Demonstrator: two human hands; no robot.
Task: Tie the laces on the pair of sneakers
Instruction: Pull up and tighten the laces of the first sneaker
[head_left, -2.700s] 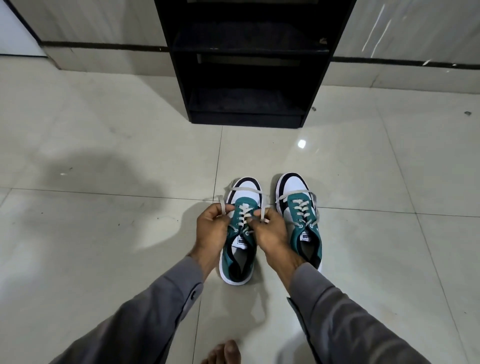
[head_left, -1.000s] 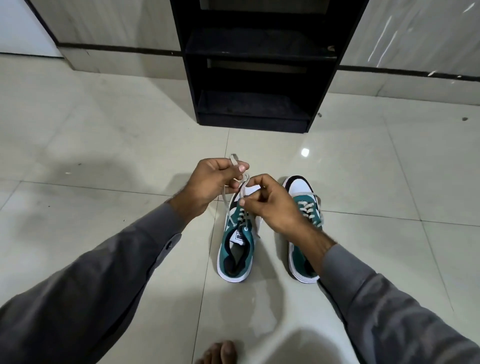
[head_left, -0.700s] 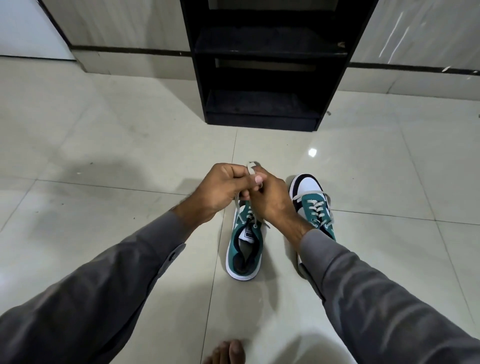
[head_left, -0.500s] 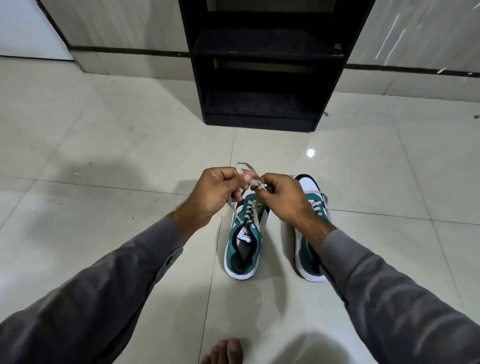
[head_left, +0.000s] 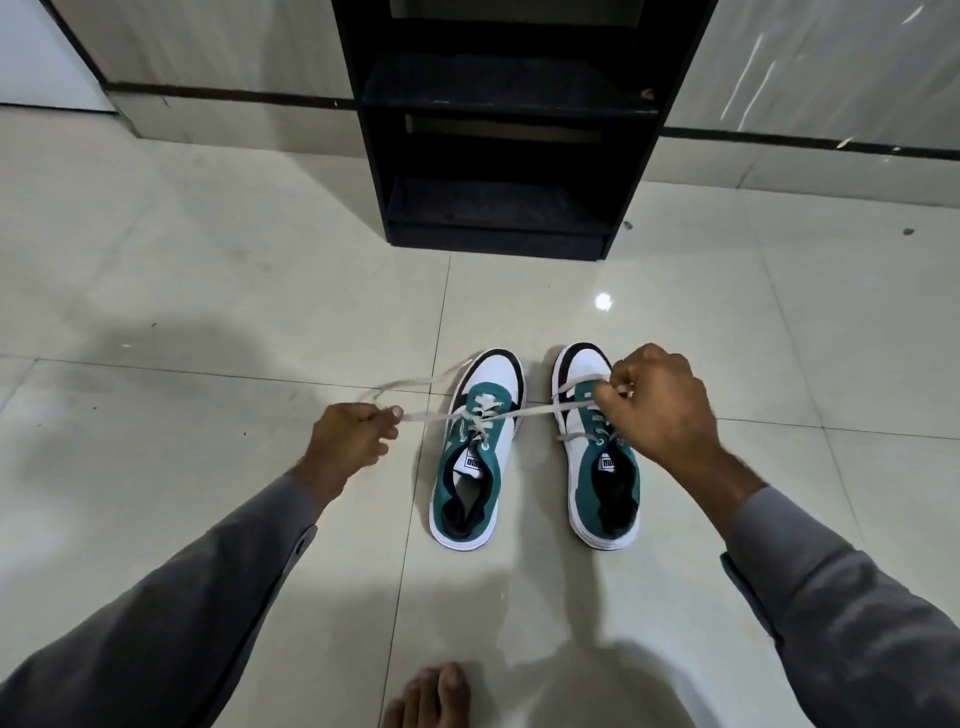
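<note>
Two teal, white and black sneakers stand side by side on the floor, toes away from me. The left sneaker (head_left: 478, 457) has its grey lace (head_left: 535, 410) stretched taut sideways across its eyelets. My left hand (head_left: 349, 441) pinches one lace end to the left of the shoe, with a loose tail trailing off behind the hand. My right hand (head_left: 657, 405) grips the other end and hovers over the front of the right sneaker (head_left: 602, 488), hiding part of that shoe's own laces.
A black open shelf unit (head_left: 498, 130) stands against the wall straight ahead. Glossy pale floor tiles (head_left: 208, 291) surround the shoes. My bare toes (head_left: 434, 696) show at the bottom edge, just behind the sneakers.
My hands were close together above the left sneaker, crossing the lace ends. They have since pulled wide apart, left hand leftwards and right hand over the right sneaker, drawing the lace tight.
</note>
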